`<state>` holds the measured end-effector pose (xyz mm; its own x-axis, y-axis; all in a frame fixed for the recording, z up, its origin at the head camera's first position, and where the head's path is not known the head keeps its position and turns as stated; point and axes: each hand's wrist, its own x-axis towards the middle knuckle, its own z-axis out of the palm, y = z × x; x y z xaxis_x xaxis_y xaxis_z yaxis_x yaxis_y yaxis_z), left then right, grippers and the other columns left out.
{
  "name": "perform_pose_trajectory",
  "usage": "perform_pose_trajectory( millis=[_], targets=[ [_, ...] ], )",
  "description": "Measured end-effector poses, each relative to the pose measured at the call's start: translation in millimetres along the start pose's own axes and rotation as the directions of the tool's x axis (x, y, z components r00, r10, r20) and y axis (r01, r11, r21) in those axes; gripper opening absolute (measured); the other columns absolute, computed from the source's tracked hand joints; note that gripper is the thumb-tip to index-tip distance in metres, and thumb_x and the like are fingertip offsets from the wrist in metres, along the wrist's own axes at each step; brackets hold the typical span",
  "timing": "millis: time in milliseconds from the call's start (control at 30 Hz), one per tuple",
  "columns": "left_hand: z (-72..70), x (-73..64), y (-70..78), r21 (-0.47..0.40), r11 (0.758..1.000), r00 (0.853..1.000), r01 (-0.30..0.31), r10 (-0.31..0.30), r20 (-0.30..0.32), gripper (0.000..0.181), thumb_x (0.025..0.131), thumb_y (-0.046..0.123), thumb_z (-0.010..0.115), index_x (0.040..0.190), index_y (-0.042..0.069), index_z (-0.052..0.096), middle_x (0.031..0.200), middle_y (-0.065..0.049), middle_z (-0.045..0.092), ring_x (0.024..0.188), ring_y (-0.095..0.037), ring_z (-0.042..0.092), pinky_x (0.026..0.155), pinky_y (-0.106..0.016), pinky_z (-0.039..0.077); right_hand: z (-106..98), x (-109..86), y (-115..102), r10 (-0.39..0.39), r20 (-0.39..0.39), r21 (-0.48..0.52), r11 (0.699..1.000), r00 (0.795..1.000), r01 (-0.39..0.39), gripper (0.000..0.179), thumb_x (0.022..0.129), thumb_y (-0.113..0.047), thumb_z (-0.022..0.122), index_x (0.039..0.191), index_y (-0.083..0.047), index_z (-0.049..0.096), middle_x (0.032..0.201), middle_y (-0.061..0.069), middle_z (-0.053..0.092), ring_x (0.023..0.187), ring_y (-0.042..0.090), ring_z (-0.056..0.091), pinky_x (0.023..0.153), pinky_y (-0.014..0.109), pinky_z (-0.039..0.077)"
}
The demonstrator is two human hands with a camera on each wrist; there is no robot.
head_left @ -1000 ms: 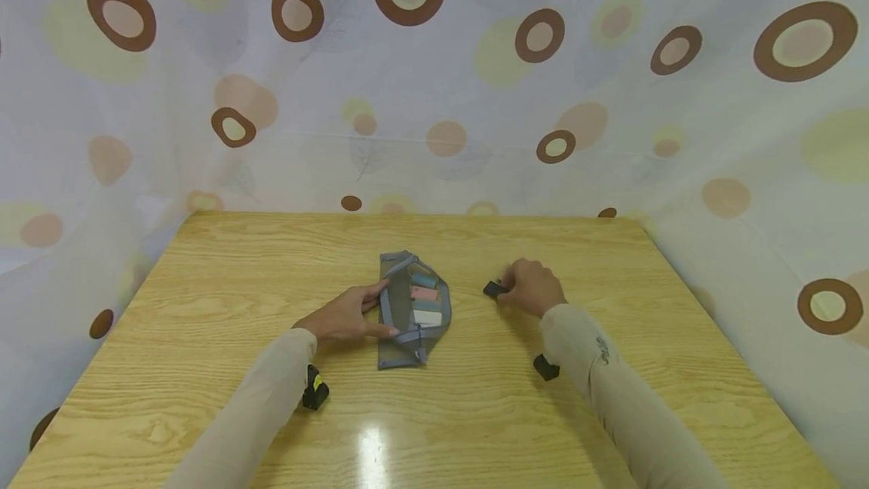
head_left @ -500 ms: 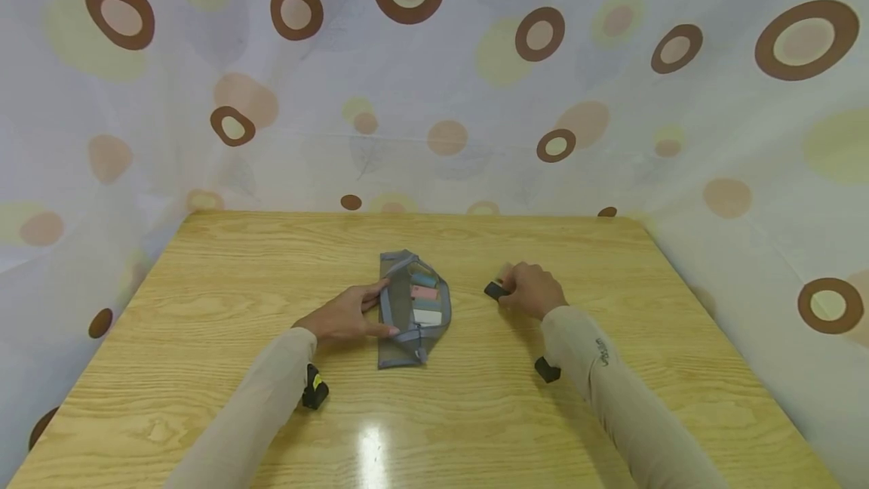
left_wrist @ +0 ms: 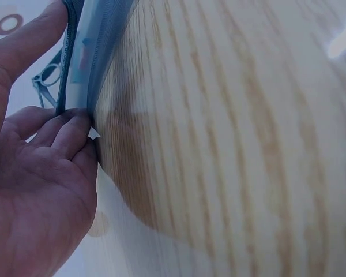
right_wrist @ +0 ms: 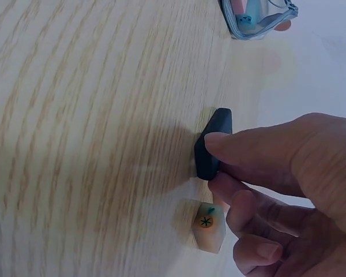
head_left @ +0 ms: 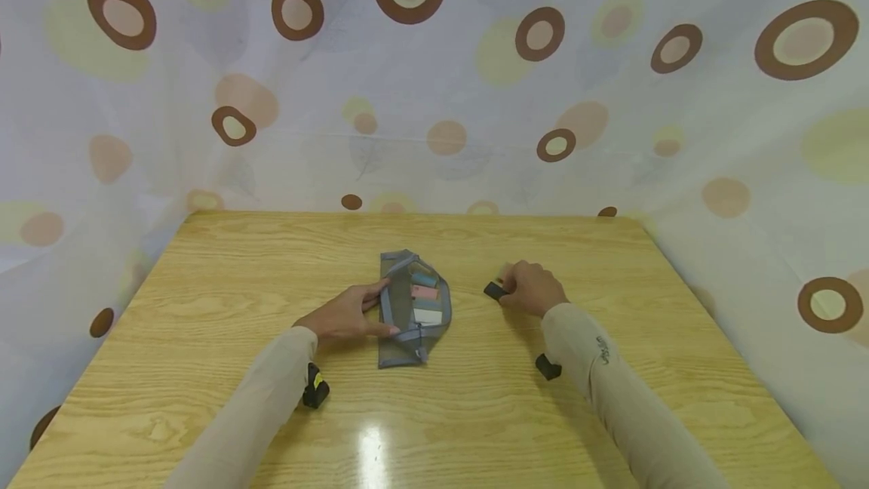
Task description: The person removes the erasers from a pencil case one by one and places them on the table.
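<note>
A grey mesh zip pouch (head_left: 400,353) lies on the table with its mouth spread apart. Inside it show several small blocks in blue, pink (head_left: 424,293) and white (head_left: 428,317). My left hand (head_left: 345,313) holds the pouch by its edge, thumb and fingers apart along the opening, as the left wrist view (left_wrist: 46,156) confirms. Right of the pouch, my right hand (head_left: 535,289) pinches a small black block (right_wrist: 214,144) at the tabletop. Close by its fingers sits a pale block (right_wrist: 209,231) with an orange print, mostly hidden in the head view.
The wood-grain table (head_left: 271,247) is bounded by a white sheet (head_left: 434,81) with brown and yellow circles at the back and sides. A black wrist device (head_left: 315,387) sits under the left sleeve, another black device (head_left: 548,367) under the right.
Almost nothing differs. Both hands keep their places, the left at the pouch and the right at the black block, with only slight finger shifts.
</note>
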<state>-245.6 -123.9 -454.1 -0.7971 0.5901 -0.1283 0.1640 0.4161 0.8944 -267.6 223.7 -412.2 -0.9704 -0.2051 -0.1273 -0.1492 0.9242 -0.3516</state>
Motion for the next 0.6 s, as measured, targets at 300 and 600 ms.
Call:
perform_pose_trajectory(
  millis=[300,600],
  targets=[
    [-0.9,0.5,1.5,0.002,1.0,1.0,0.011,-0.011,-0.003,0.102,0.09,0.024,0.081,0.16,-0.003,0.013,0.167,-0.019,0.011,0.151,-0.038,0.021,0.12,-0.045,0.03,0.2,2.3,-0.6,-0.009,-0.005,-0.031,0.999,1.0,0.008,0.009,0.087,-0.012,0.08,0.092,-0.004,0.079,0.101,0.011,0.072,0.079,0.023,0.066,0.072,0.043,0.059],
    [-0.7,0.3,3.3,0.005,1.0,1.0,0.014,-0.014,-0.001,0.101,0.09,0.024,0.081,0.16,-0.004,0.013,0.167,-0.019,0.012,0.151,-0.038,0.021,0.12,-0.045,0.029,-7.3,0.1,-13.4,-0.046,-0.063,-0.009,0.999,0.997,0.046,0.026,0.089,-0.017,0.079,0.107,0.001,0.076,0.108,0.014,0.072,0.094,0.032,0.069,0.081,0.047,0.059]
  ],
)
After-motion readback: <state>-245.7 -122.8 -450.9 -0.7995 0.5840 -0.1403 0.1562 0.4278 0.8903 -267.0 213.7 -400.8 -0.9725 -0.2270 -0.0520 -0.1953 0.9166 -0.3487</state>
